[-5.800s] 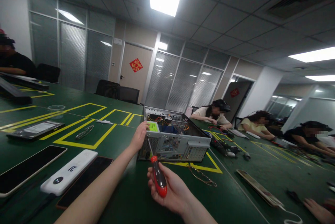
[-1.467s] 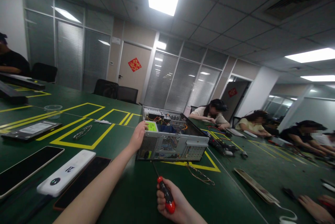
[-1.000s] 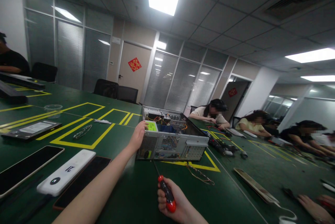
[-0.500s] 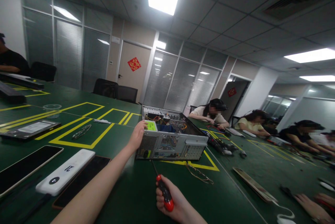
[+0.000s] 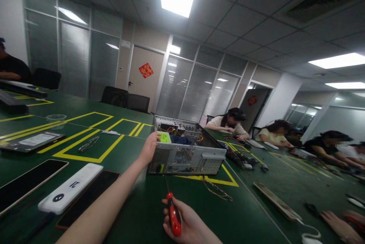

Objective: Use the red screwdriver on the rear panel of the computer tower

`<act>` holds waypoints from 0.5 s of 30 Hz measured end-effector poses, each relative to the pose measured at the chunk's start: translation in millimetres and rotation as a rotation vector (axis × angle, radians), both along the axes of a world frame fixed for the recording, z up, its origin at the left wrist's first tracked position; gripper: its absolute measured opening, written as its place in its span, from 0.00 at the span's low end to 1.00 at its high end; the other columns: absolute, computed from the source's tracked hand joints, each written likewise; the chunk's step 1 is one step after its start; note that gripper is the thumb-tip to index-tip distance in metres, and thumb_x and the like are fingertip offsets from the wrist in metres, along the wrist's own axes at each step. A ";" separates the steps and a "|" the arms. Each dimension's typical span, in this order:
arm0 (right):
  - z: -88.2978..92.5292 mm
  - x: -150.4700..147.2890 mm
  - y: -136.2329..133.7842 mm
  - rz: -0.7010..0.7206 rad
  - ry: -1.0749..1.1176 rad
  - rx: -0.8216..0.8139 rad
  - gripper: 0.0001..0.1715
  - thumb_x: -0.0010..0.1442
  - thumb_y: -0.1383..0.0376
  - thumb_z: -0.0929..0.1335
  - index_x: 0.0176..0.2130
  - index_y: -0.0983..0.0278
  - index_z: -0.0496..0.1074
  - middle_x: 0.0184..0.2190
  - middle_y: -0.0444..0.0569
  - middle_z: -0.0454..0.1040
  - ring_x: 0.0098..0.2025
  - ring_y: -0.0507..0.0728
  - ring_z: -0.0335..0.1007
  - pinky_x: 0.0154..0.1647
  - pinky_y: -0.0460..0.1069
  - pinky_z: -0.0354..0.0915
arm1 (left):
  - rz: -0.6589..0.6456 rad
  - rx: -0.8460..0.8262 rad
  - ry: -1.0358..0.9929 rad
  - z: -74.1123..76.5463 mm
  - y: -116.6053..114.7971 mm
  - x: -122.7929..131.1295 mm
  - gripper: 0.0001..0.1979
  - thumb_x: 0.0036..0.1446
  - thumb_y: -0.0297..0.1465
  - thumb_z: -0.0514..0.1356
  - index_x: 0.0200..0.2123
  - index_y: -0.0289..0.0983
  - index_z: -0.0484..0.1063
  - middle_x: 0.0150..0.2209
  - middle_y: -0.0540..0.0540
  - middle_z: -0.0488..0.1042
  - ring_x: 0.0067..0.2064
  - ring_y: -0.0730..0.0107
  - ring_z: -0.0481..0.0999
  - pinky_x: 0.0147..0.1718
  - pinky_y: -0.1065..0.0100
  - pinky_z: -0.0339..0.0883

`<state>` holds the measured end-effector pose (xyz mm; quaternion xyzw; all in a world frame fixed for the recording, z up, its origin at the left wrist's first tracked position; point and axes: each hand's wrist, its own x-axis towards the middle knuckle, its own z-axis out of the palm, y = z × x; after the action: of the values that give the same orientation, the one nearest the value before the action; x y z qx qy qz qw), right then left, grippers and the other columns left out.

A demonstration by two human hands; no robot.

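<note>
An opened desktop computer case (image 5: pixel 196 158) lies on the table, its perforated back panel facing me and wires showing inside. My left hand (image 5: pixel 148 149) grips its left side, fingertips over the top edge beside the power supply (image 5: pixel 163 137) with a yellow-green label. In my right hand (image 5: pixel 185 218) is a screwdriver (image 5: pixel 174 217) with a red and black handle, the fingers curled loosely around it. The thin shaft points at the lower edge of the back panel, left of centre. Whether the tip sits in a screw is too small to tell.
Left on the green table (image 5: pixel 137 202) are a hard drive (image 5: pixel 35 141), a phone (image 5: pixel 28 183), a white power bank (image 5: pixel 71 187) and a dark phone (image 5: pixel 91 198). A wire bundle (image 5: pixel 215 189) lies by the case. Another phone (image 5: pixel 275 200) and several people are at right.
The screwdriver handle has turned and shifted slightly left, showing more red. My right fingers have loosened and moved left around it. My left hand and the case stay put.
</note>
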<state>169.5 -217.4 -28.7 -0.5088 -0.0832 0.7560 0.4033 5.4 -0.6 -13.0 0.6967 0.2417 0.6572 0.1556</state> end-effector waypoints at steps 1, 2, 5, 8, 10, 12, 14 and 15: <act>0.9 1.3 -0.6 0.031 0.019 -0.011 0.23 0.73 0.53 0.58 0.43 0.64 0.73 0.23 0.44 0.72 0.19 0.50 0.68 0.20 0.42 0.65 | 0.001 0.001 -0.004 -0.2 0.2 0.2 0.23 0.70 0.44 0.44 0.39 0.39 0.74 0.49 0.39 0.78 0.62 0.55 0.71 0.65 0.49 0.62; 1.7 3.1 -1.1 0.056 0.037 -0.022 0.24 0.72 0.52 0.58 0.42 0.64 0.73 0.22 0.44 0.71 0.18 0.49 0.65 0.17 0.41 0.60 | 0.002 -0.002 -0.008 -0.4 0.3 0.4 0.23 0.70 0.44 0.44 0.39 0.39 0.74 0.49 0.39 0.78 0.62 0.55 0.71 0.65 0.49 0.62; 3.5 9.8 -1.6 0.048 0.100 -0.034 0.23 0.72 0.53 0.59 0.37 0.66 0.72 0.23 0.45 0.70 0.15 0.44 0.55 0.12 0.36 0.46 | 0.008 -0.015 -0.014 -1.0 0.4 1.0 0.23 0.70 0.45 0.44 0.39 0.39 0.74 0.49 0.39 0.77 0.62 0.56 0.71 0.65 0.49 0.62; 3.0 14.8 -1.5 -0.063 0.146 -0.015 0.16 0.69 0.62 0.63 0.32 0.68 0.70 0.23 0.45 0.69 0.16 0.42 0.56 0.13 0.35 0.46 | 0.002 -0.021 -0.011 -1.3 0.2 1.1 0.23 0.70 0.45 0.43 0.39 0.39 0.74 0.50 0.39 0.77 0.63 0.56 0.70 0.65 0.49 0.62; 1.6 16.2 -1.0 -0.124 0.156 -0.003 0.10 0.65 0.68 0.66 0.31 0.68 0.69 0.24 0.46 0.70 0.18 0.43 0.60 0.14 0.34 0.50 | 0.000 -0.021 -0.008 -1.3 0.1 1.0 0.24 0.70 0.45 0.43 0.39 0.39 0.73 0.51 0.39 0.77 0.63 0.56 0.70 0.65 0.49 0.61; 0.3 16.5 -0.2 -0.149 0.152 -0.007 0.08 0.63 0.69 0.67 0.31 0.68 0.70 0.24 0.47 0.71 0.21 0.45 0.66 0.18 0.35 0.57 | 0.007 -0.025 -0.006 -1.1 -0.1 1.1 0.24 0.70 0.46 0.43 0.38 0.39 0.73 0.51 0.39 0.77 0.63 0.56 0.70 0.66 0.49 0.61; -0.4 16.4 0.6 -0.152 0.139 -0.030 0.10 0.65 0.66 0.67 0.32 0.68 0.71 0.23 0.48 0.72 0.23 0.48 0.70 0.21 0.38 0.65 | 0.013 -0.029 -0.004 -0.8 -0.4 1.3 0.24 0.70 0.46 0.43 0.38 0.39 0.73 0.50 0.39 0.77 0.62 0.56 0.70 0.65 0.49 0.61; -0.4 16.4 0.7 -0.148 0.136 -0.043 0.12 0.66 0.64 0.66 0.32 0.69 0.72 0.23 0.49 0.73 0.23 0.49 0.71 0.22 0.39 0.66 | 0.013 -0.029 -0.003 -0.7 -0.6 1.4 0.24 0.70 0.46 0.43 0.38 0.39 0.73 0.50 0.39 0.77 0.62 0.56 0.70 0.65 0.49 0.61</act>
<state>185.8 -216.7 -29.1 -0.4697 -0.0019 0.7586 0.4517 6.7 -1.2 -13.7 0.6918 0.2554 0.6557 0.1619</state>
